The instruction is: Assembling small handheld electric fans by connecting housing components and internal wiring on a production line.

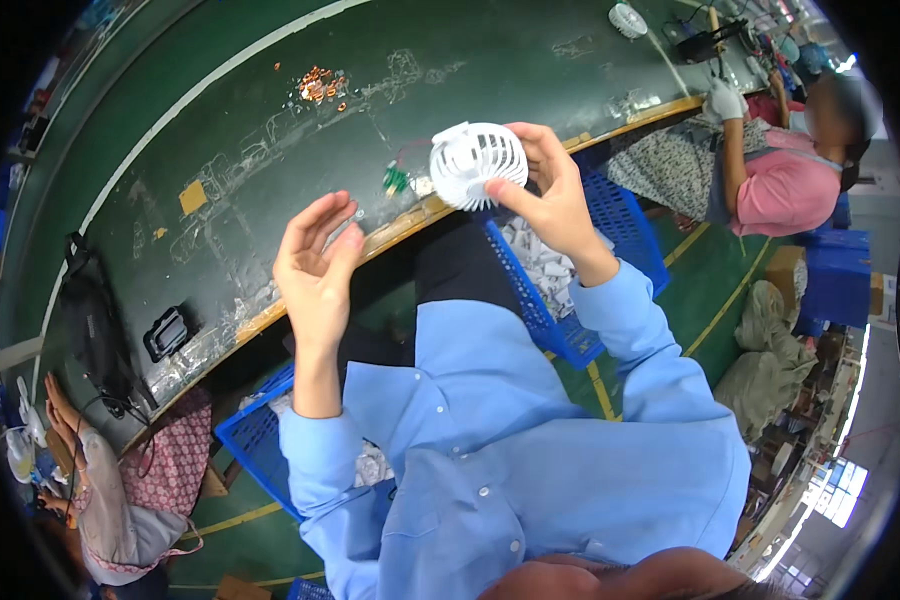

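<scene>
My right hand grips a white round slotted fan housing over the front edge of the bench, thumb on its near face and fingers behind the rim. A thin red wire runs from the housing toward a small green circuit board just left of it. To the left, my left hand is raised near the bench edge with its fingers curved and apart, and nothing shows between them.
Orange rings lie in a pile on the green bench. A black bag and a black tray are at left. Blue crates of white parts flank my legs. Co-workers sit at both sides; another white housing lies far right.
</scene>
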A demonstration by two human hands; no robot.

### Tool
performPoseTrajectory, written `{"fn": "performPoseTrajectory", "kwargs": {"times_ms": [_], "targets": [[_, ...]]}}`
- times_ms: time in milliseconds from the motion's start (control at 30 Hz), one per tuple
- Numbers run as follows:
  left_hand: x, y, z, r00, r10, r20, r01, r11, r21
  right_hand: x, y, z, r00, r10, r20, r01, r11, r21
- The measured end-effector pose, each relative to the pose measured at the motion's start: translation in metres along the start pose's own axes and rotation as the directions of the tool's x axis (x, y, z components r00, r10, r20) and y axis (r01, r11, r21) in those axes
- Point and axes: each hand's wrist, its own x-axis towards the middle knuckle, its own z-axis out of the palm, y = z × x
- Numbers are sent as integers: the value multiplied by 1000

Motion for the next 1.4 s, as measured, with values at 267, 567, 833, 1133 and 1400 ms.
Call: {"fn": "performPoseTrajectory", "kwargs": {"times_ms": [267,567,833,1133,1400], "targets": [[27,-24,-90,967,113,-230,-2,900,436,94,85,-88,866,-457,-202,89,538,-838],[65,-30,-191,907,404,-116,32,210,977,174,137,-163,838,-421,-347,-386,-6,-923],[86,-42,-198,860,500,-102,37,138,990,113,90,31,821,-534,201,467,427,-774],[84,-45,-199,851,506,-140,68,159,985,81,101,96,904,-315,287,417,513,-750],[84,-43,-200,854,505,-127,75,122,990,83,107,94,921,-304,242,378,557,-740]]}}
